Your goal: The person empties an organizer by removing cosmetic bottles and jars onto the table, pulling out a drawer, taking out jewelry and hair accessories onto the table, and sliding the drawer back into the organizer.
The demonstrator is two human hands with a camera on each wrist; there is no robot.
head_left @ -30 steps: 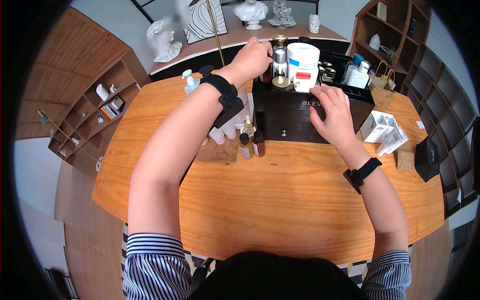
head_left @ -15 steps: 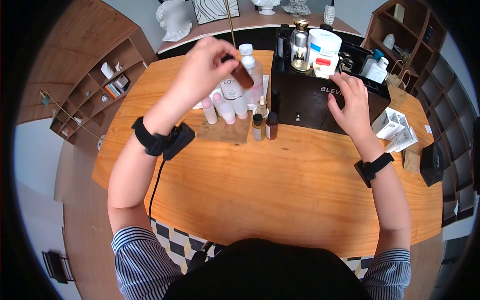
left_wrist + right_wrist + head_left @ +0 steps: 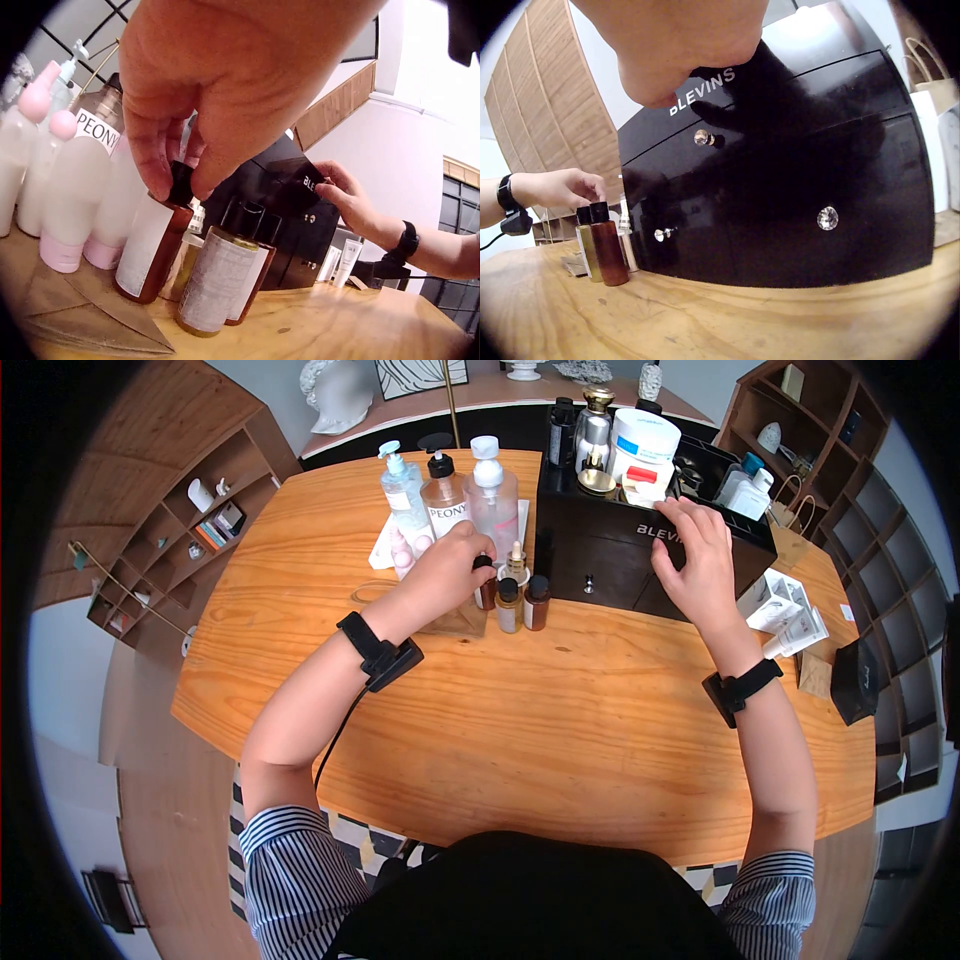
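My left hand (image 3: pixel 478 563) pinches the black cap of a small brown bottle (image 3: pixel 486 592) with a white label. The bottle stands slightly tilted on a thin wooden board (image 3: pixel 455 622), beside two other small bottles (image 3: pixel 508 606). In the left wrist view my fingers (image 3: pixel 161 176) close round the cap (image 3: pixel 181 182) from above, and the brown bottle (image 3: pixel 152 244) touches the board. My right hand (image 3: pixel 682 525) rests flat on the front top edge of the black drawer box (image 3: pixel 610 565). In the right wrist view that hand (image 3: pixel 671 86) lies over the box's lettered front (image 3: pixel 780 187).
Three tall pump bottles (image 3: pixel 445 500) and pink-capped white bottles (image 3: pixel 45 202) stand behind the board. A white jar (image 3: pixel 645 438) and perfume bottles top the box. White cartons and tubes (image 3: pixel 785 622) lie right of it, with a black pouch (image 3: pixel 855 678) near the table's right edge.
My left hand brought the brown bottle from the box's top, up and left, then down onto the board beside the small bottles. My right hand stayed on the box.
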